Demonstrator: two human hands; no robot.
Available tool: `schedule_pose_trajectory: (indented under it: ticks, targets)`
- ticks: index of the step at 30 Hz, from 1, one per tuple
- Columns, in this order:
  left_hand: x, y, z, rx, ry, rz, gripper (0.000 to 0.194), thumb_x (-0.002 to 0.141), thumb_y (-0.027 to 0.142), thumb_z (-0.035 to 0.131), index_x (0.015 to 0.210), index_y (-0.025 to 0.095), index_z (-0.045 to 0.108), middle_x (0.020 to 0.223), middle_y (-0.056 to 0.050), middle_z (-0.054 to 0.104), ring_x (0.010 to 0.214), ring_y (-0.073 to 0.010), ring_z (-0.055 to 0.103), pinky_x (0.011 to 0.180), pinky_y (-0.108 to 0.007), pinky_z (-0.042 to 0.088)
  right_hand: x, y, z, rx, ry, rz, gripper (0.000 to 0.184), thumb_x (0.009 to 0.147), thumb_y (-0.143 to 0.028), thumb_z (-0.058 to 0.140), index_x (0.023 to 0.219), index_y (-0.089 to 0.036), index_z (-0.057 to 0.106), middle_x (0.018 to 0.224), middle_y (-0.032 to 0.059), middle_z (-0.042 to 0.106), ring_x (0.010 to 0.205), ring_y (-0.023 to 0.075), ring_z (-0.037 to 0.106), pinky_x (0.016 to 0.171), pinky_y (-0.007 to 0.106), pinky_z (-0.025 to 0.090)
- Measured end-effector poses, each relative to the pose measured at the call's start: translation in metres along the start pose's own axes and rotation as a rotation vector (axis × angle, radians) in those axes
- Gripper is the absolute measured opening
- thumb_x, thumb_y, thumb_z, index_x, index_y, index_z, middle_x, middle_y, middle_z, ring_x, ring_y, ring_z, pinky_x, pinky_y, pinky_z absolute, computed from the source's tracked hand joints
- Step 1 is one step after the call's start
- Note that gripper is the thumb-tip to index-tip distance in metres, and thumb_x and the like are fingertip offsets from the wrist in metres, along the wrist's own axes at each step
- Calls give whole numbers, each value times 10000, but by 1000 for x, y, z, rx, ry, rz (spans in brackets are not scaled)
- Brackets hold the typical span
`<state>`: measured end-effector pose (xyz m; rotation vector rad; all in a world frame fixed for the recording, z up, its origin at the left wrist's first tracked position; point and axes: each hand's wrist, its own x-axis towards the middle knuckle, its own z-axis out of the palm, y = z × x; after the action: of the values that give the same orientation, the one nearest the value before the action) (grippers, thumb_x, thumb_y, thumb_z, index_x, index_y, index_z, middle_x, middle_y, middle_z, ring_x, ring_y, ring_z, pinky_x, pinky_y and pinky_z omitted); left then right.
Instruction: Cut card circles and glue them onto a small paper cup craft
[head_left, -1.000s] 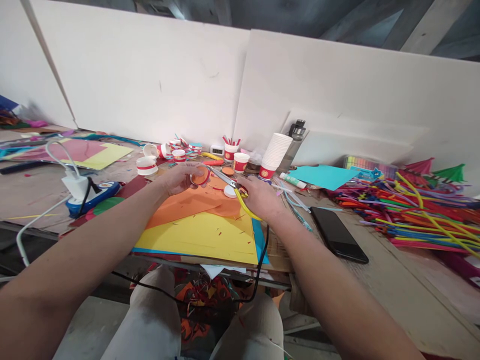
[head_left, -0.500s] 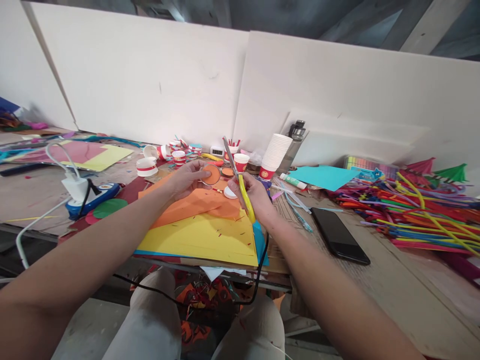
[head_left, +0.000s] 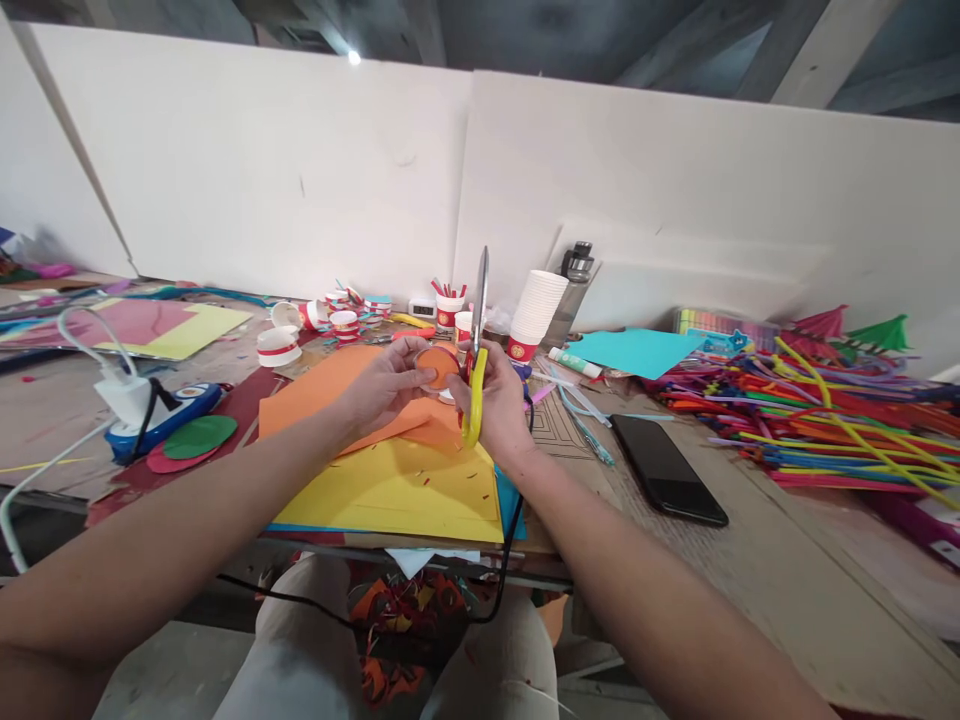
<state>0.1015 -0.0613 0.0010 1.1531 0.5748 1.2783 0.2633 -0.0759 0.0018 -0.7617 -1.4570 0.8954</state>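
Observation:
My left hand pinches a round orange disc at its left edge, above the paper pile. The disc has a thin rim; I cannot tell whether it is bare paper or part of a cup. In my right hand are yellow-handled scissors, their blades pointing up and looking closed. My right fingers are close to the disc's right side; contact is unclear. Beneath both hands lie orange sheets on top of yellow paper, which is strewn with small red scraps.
A stack of paper cups stands by a bottle. Several cut cups sit at the back left. To the right are a phone and a heap of pipe cleaners. A power strip with cords lies left, beside a green circle.
My right hand has turned the scissors more upright and come nearer the disc. The left hand has moved slightly right and down with the disc. The view has shifted a little.

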Motion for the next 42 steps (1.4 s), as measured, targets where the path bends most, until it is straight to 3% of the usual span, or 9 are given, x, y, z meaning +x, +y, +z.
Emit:
schedule_pose_trajectory:
  ticks: [4, 9, 14, 19, 25, 31, 35, 42]
  targets:
    - [0, -1, -2, 216, -18, 86, 304, 639, 130, 803, 851, 174, 589, 836, 12, 691, 738, -114, 634, 700, -253, 526, 4, 3, -7, -85, 12, -24, 452, 706, -342, 740, 1109, -226, 573, 774, -36, 544, 678, 131, 519, 622, 268, 459]
    - [-1, -2, -2, 428, 3, 120, 270, 603, 122, 775, 746, 173, 552, 709, 31, 617, 655, -115, 586, 586, -242, 526, 7, 7, -11, -275, -2, -101, 476, 701, -268, 712, 1161, -200, 614, 828, -1, 607, 713, 140, 528, 658, 272, 466]
    - [-6, 1, 1, 528, -34, 105, 171, 722, 239, 753, 848, 174, 656, 800, -20, 684, 733, -157, 659, 584, -253, 552, 3, 4, -12, -404, -32, -165, 456, 734, -254, 681, 1185, -199, 635, 997, 57, 653, 814, 173, 572, 741, 309, 490]
    - [-10, 5, 3, 528, 12, 147, 216, 741, 342, 774, 768, 162, 656, 768, -44, 701, 720, -174, 677, 594, -284, 587, 4, -3, -13, -393, -43, -160, 441, 780, -354, 719, 1186, -214, 623, 1019, 59, 647, 855, 185, 581, 793, 334, 501]
    - [-8, 12, 0, 464, 103, 258, 286, 722, 345, 796, 753, 169, 573, 729, -9, 676, 631, -148, 670, 611, -315, 614, 6, -16, -15, -279, -21, -149, 466, 840, -514, 675, 1190, -239, 537, 1058, 57, 608, 911, 180, 576, 830, 322, 506]
    - [-3, 13, -10, 479, 180, 318, 247, 719, 225, 752, 778, 174, 518, 769, -2, 661, 660, -140, 664, 592, -312, 620, -4, -22, -14, -208, -165, 64, 397, 885, -596, 571, 1069, -245, 548, 654, -52, 485, 537, 116, 469, 540, 253, 449]
    - [-1, 13, -15, 486, 198, 357, 245, 708, 182, 725, 776, 187, 489, 762, 17, 629, 708, -132, 641, 623, -316, 631, -9, -24, -11, -240, -202, 111, 372, 880, -595, 568, 979, -237, 555, 609, -56, 479, 456, 99, 440, 435, 232, 384]
    - [4, 16, -28, 537, 299, 421, 237, 749, 178, 699, 893, 214, 514, 782, 28, 638, 740, -131, 663, 720, -305, 621, -14, -33, -6, -278, -286, 145, 306, 870, -532, 607, 868, -231, 549, 579, -56, 464, 431, 92, 411, 392, 222, 339]
